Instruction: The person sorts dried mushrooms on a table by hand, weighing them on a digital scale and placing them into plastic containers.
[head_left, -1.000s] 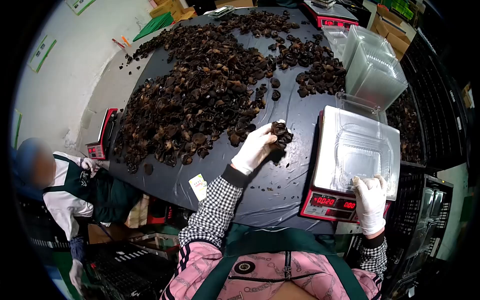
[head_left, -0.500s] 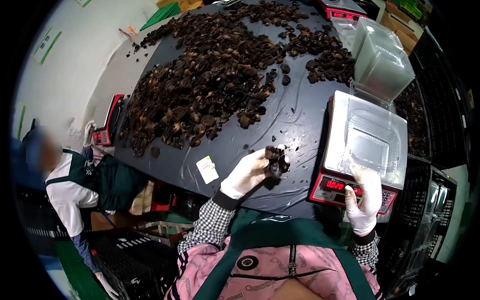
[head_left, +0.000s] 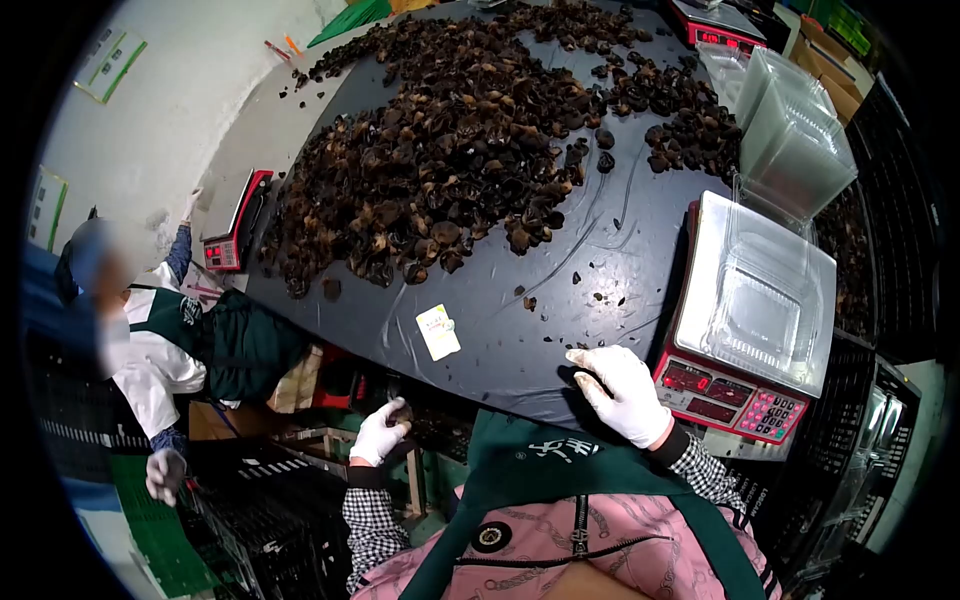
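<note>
Because the right hand [head_left: 622,395] lies low over the near side of the worktop [head_left: 520,320], its thumb and forefinger parted with nothing visible between them, it sits just beside the scale [head_left: 700,340] without covering the red display. The left hand [head_left: 380,432] is past the worktop's front edge, fingers curled; whether they close on anything I cannot tell. On the scale's metal plate rests a transparent tray [head_left: 765,290], presumably so that whatever goes into it can be weighed at once, and the stack of transparent trays [head_left: 800,150] stands just behind, likely to keep spares within reach. The heap of dark, curled pieces [head_left: 440,190] spreads across the far and left parts of the worktop, probably pushed back to leave working space in front. Between heap and front edge runs a broad stretch of dark sheet, carrying only scraps and a small card [head_left: 438,332], so sideways movement looks easy there. Room is tighter on the right, where black crates [head_left: 850,440] stand close along the scale's outer side. At far left, a co-worker's lowered hand [head_left: 165,475] is well apart from the person's own.
</note>
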